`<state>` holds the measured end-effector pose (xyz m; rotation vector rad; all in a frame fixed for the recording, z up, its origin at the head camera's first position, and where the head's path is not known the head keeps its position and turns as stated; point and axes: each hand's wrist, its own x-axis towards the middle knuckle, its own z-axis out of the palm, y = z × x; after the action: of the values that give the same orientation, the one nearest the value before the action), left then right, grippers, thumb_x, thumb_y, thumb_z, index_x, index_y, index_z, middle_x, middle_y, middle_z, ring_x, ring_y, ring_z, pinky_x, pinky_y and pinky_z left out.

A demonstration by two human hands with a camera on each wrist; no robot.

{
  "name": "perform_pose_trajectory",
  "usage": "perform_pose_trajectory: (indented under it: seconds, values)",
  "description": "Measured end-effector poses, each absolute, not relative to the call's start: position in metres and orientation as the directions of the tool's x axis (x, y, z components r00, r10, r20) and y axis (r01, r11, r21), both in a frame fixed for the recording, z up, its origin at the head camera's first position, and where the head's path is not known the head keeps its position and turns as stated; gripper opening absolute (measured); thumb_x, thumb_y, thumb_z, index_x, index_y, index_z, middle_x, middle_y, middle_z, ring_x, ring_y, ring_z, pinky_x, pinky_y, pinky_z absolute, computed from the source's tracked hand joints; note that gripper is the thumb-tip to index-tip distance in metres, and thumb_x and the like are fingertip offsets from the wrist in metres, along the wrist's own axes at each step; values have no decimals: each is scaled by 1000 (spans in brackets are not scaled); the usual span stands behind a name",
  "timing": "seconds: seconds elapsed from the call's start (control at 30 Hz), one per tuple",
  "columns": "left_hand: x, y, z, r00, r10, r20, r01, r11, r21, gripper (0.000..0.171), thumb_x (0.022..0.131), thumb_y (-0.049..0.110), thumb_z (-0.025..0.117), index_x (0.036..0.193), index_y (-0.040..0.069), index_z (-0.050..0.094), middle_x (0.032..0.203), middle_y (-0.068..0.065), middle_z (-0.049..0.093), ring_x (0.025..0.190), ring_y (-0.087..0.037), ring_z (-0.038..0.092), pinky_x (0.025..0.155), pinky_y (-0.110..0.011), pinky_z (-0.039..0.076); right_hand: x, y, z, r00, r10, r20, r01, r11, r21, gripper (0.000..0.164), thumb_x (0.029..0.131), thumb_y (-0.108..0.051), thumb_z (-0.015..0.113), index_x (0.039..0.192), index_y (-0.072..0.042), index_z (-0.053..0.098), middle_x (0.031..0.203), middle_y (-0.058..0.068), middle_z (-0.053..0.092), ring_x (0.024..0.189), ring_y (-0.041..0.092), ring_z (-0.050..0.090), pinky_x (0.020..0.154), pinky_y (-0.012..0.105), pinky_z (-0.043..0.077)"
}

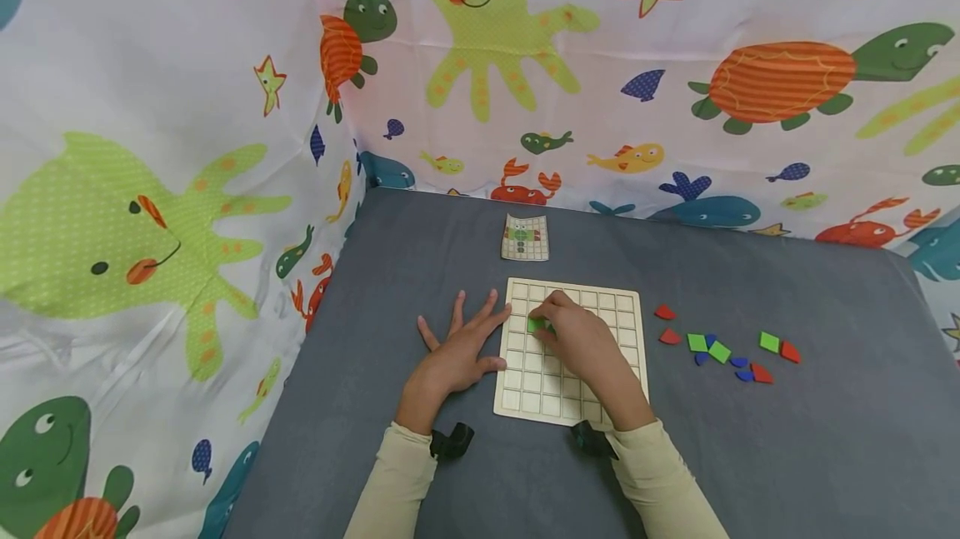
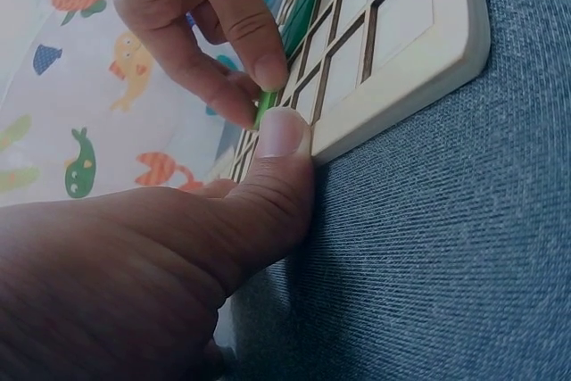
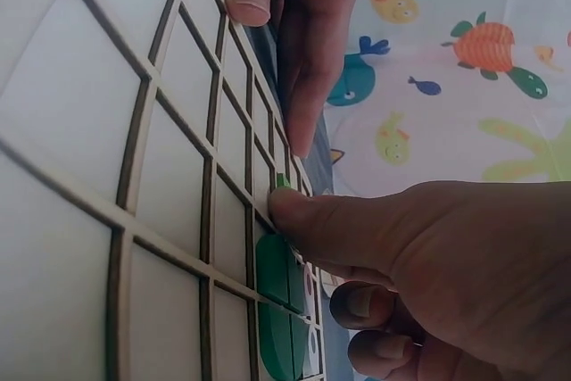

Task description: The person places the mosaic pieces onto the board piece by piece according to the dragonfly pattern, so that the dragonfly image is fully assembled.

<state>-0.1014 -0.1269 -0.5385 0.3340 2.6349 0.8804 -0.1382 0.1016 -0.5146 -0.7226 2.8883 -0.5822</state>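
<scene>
A pale wooden grid board [image 1: 521, 401] lies on the grey cloth. My left hand [image 1: 459, 356] is spread at its left edge, with the thumb [image 2: 281, 136] against the rim. Over the board's upper left cells, my right hand [image 1: 588, 347] pinches a small green tile [image 1: 535, 324] between thumb and fingers. The tile shows edge-on in the left wrist view, close over the grid. Darker green rounded pieces [image 3: 282, 310] sit in cells beside the right thumb; from above, the right hand mostly hides them.
Behind the board lies a pattern card [image 1: 525, 239] with a coloured figure on a grid. To the right are scattered loose pieces: green squares [image 1: 769, 342], red wedges [image 1: 790, 351] and blue rounded pieces [image 1: 739, 362]. A sea-animal curtain [image 1: 480, 147] borders the back and left.
</scene>
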Motion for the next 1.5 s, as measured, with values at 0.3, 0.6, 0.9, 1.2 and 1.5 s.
perform_pose_trajectory:
  seconds: [0.3,0.6,0.9,1.2,1.5]
  values:
    - [-102,-127,-536,-914,325,-243,118,785,608,90,93,39,76,169,39,28,178,10,8,162,-33,-18,106,-83,-28,-137,101,-513,-885,-466,4,-431,814,-389,29,91,-13,87,119,-8,80,113,5,64,85,18,68,70,36,61]
    - [-101,-125,-535,-913,319,-256,107,791,603,90,93,39,76,169,40,28,177,11,8,162,-33,-18,106,-83,-28,-135,101,-512,-893,-449,14,-421,825,-378,29,90,-16,88,117,-9,80,112,5,63,85,17,68,68,35,60]
    - [-102,-125,-537,-916,313,-251,101,785,611,90,93,38,77,169,39,29,178,11,9,162,-33,-17,107,-82,-29,-138,113,-508,-898,-412,154,-439,818,-373,26,96,-24,83,117,-10,79,112,5,66,73,15,66,56,32,56]
    - [-99,-126,-536,-916,323,-239,111,775,622,89,93,37,77,169,37,30,178,9,10,162,-34,-17,106,-83,-28,-141,131,-508,-918,-342,201,-396,808,-436,17,101,-24,75,114,-12,78,108,4,68,64,11,59,49,29,47]
    - [-99,-127,-535,-915,329,-234,117,770,628,90,93,36,77,169,37,29,178,10,9,162,-34,-18,106,-83,-29,-144,162,-509,-951,-247,188,-308,823,-478,18,103,-22,73,115,-10,78,110,7,70,64,17,55,48,33,44]
